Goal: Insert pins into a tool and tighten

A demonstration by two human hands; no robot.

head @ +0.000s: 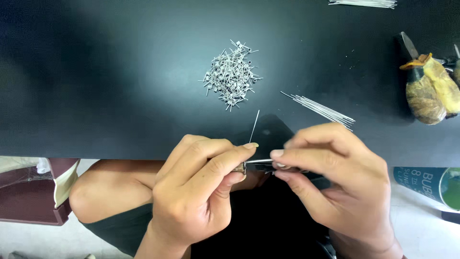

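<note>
Both hands met at the near edge of the dark tabletop (pixel 120 96). The left hand (pixel 196 192) and right hand (pixel 335 177) pinched a thin, straight silver wire (pixel 254 125) around a small metal rod (pixel 258 161); light, springy, probably best gripped near its ends.

A matte black table (pixel 120 86) fills the far part of the scene. On it lie a pale grey heap of small wire coils (pixel 231 74) and, to the right, a bundle of silvery straight wires (pixel 320 110). At the far right, pliers (pixel 429 88) have worn yellow-brown handles.
</note>
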